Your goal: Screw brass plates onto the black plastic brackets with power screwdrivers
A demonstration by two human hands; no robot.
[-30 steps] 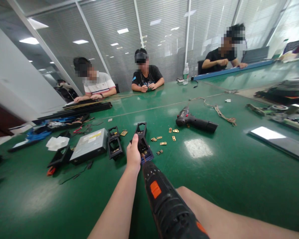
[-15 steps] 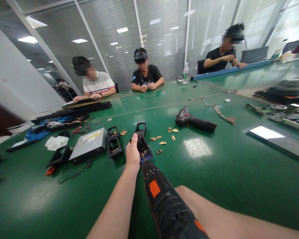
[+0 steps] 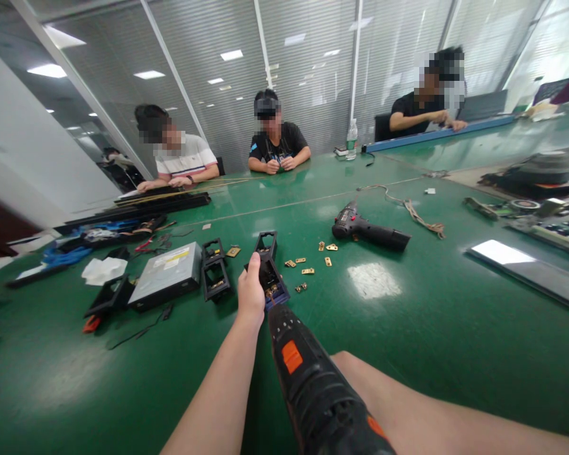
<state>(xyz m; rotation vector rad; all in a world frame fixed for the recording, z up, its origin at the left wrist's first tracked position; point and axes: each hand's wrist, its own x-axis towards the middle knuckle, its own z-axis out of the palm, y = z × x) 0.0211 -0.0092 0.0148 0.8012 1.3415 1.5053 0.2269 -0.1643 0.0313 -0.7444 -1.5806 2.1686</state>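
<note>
My left hand [image 3: 251, 289] grips the side of a black plastic frame [image 3: 271, 278], its thumb lying along the frame's top. Small brass parts sit inside the frame's near end. A black power drill [image 3: 308, 379] with orange switches points into that end, its tip close to the brass parts. My right hand [image 3: 348, 366] is behind the drill, and its fingers are hidden by the drill's body. Several loose brass plates [image 3: 308, 271] lie right of the frame. Two more black frames [image 3: 217, 281] stand to its left.
A second drill [image 3: 372, 234] lies beyond the brass plates. Left are a silver disc drive [image 3: 167, 275], a white tissue [image 3: 104, 270] and dark frames. A glossy panel [image 3: 531, 272] lies right. Three people sit across the green table [image 3: 431, 341].
The whole view has shifted slightly. Both hands, the drill and the black frame keep nearly the same positions relative to each other.
</note>
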